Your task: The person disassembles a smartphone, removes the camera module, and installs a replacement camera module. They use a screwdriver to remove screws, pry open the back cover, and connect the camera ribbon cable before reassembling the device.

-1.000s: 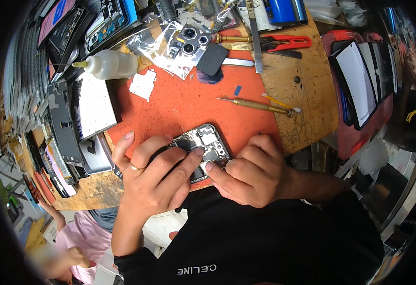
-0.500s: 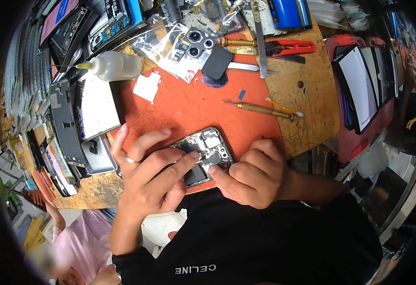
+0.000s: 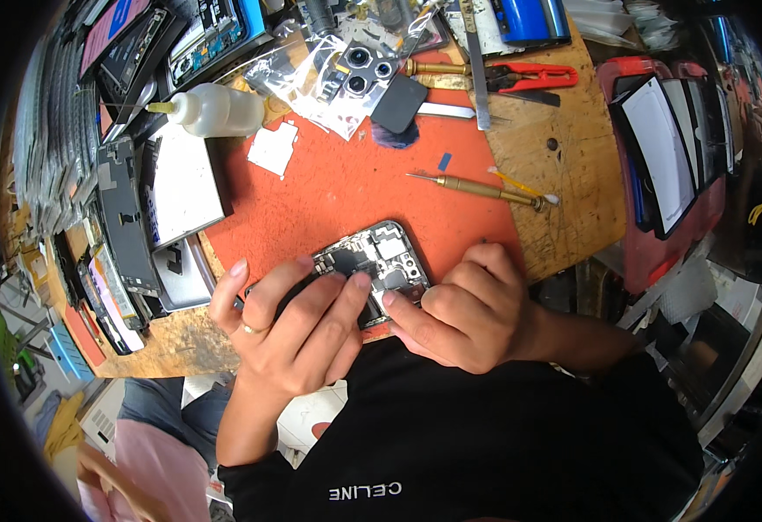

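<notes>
An opened smartphone (image 3: 390, 247) lies tilted at the near edge of the orange work mat (image 3: 328, 196), its boards, dark battery and camera parts exposed. My left hand (image 3: 298, 329) wraps over its left part, fingers bent and one fingertip on the inside; a ring is on one finger. From the right, my right hand (image 3: 466, 315) grips the near right corner, with a fingertip pressed on the parts beside the cameras and the other fingers curled in. Both hands hide much of the phone's left and near side. Beyond them lies a brass-handled precision screwdriver (image 3: 476, 189).
A clear squeeze bottle (image 3: 220, 110) with a thin spout lies at the left by stacked phone parts (image 3: 124, 226). Farther back are a camera module (image 3: 357, 70), a black pad (image 3: 400, 103), red-handled pliers (image 3: 529, 78) and a cotton swab (image 3: 524, 185). A person in pink (image 3: 159, 457) is at lower left.
My left hand has moved a little right, and its raised fingers have come down over the phone. The phone has shifted slightly away from me. The person in pink has changed position.
</notes>
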Available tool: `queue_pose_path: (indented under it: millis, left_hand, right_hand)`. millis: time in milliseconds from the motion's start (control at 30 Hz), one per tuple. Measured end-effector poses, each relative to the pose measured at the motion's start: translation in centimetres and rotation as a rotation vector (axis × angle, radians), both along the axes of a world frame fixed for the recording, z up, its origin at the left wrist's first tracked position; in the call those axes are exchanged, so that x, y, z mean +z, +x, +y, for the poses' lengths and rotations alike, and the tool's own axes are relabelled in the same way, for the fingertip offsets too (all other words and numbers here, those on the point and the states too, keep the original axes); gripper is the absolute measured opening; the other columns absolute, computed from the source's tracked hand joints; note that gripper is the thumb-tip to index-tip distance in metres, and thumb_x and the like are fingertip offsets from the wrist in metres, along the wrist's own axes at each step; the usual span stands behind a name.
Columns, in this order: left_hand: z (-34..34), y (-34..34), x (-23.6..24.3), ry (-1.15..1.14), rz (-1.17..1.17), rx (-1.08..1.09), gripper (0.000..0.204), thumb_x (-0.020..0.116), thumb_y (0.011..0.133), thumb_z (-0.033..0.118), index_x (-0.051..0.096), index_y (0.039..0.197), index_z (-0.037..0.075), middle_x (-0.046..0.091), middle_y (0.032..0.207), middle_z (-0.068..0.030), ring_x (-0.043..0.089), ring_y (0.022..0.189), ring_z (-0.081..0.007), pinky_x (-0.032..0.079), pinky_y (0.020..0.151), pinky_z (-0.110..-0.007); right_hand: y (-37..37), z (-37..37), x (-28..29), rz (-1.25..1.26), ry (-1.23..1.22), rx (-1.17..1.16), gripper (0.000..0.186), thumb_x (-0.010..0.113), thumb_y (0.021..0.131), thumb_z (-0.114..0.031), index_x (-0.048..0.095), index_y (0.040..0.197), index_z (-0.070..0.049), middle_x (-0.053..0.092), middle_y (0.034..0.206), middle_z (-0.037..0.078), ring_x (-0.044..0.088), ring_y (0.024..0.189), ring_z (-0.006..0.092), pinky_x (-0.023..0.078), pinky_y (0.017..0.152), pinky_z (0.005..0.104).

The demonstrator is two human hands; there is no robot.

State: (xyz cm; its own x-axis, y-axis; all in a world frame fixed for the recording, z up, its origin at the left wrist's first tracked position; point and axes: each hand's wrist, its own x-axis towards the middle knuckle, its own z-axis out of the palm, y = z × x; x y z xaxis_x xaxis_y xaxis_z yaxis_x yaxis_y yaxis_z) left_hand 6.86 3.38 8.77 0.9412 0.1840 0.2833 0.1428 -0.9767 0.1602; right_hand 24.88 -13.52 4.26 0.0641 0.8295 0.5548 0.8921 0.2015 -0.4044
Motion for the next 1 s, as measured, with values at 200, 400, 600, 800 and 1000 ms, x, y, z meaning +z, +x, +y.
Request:
queue_pose_path:
  millis: [200, 400, 600, 800, 1000]
  left_hand:
    - [0.1, 0.4, -0.3, -0.079, 0.044, 0.043, 0.035, 0.071, 0.083, 0.025, 0.087, 0.113, 0.018, 0.07, 0.102, 0.0011, 0.066, 0.112, -0.0248, 0.032, 0.122, -0.054]
    - [0.8, 0.4, 0.2, -0.186, 0.1, 0.051, 0.036, 0.068, 0.085, 0.027, 0.086, 0.115, 0.018, 0.068, 0.103, 0.0016, 0.064, 0.119, -0.0256, 0.026, 0.126, -0.056]
    - [0.3, 0.0, 0.2, -0.089, 0.132, 0.019, 0.039, 0.064, 0.088, 0.029, 0.086, 0.119, 0.017, 0.069, 0.103, 0.0014, 0.063, 0.128, -0.0252, 0.021, 0.13, -0.059]
    - [-0.2, 0.4, -0.1, -0.031, 0.147, 0.053, 0.041, 0.069, 0.084, 0.032, 0.086, 0.12, 0.022, 0.064, 0.106, 0.0016, 0.06, 0.122, -0.024, 0.022, 0.129, -0.061]
    - [0.3, 0.5, 0.3, -0.143, 0.142, 0.06, 0.043, 0.073, 0.075, 0.02, 0.085, 0.116, 0.018, 0.065, 0.107, -0.0008, 0.06, 0.126, -0.0284, 0.021, 0.129, -0.061]
  right_hand:
    - [0.0, 0.0, -0.1, 0.018, 0.011, -0.001, 0.019, 0.076, 0.091, -0.016, 0.08, 0.104, -0.003, 0.049, 0.079, -0.002, 0.053, 0.073, 0.0172, 0.045, 0.07, 0.0372]
    - [0.0, 0.0, 0.0, 0.029, 0.002, 0.006, 0.018, 0.076, 0.091, -0.015, 0.08, 0.103, -0.003, 0.05, 0.079, -0.002, 0.054, 0.073, 0.0178, 0.045, 0.07, 0.0372]
    - [0.0, -0.1, 0.0, 0.021, -0.004, 0.013, 0.02, 0.076, 0.089, -0.016, 0.081, 0.103, -0.003, 0.05, 0.079, -0.002, 0.054, 0.073, 0.0178, 0.045, 0.071, 0.0369]
    - [0.1, -0.3, -0.3, 0.036, 0.071, 0.004, 0.02, 0.076, 0.088, -0.017, 0.078, 0.101, -0.002, 0.051, 0.08, -0.002, 0.055, 0.072, 0.0173, 0.045, 0.072, 0.0371]
    - [0.0, -1.1, 0.0, 0.071, 0.025, -0.021, 0.025, 0.084, 0.08, -0.016, 0.077, 0.1, -0.003, 0.051, 0.08, 0.0, 0.055, 0.07, 0.0186, 0.044, 0.071, 0.0382]
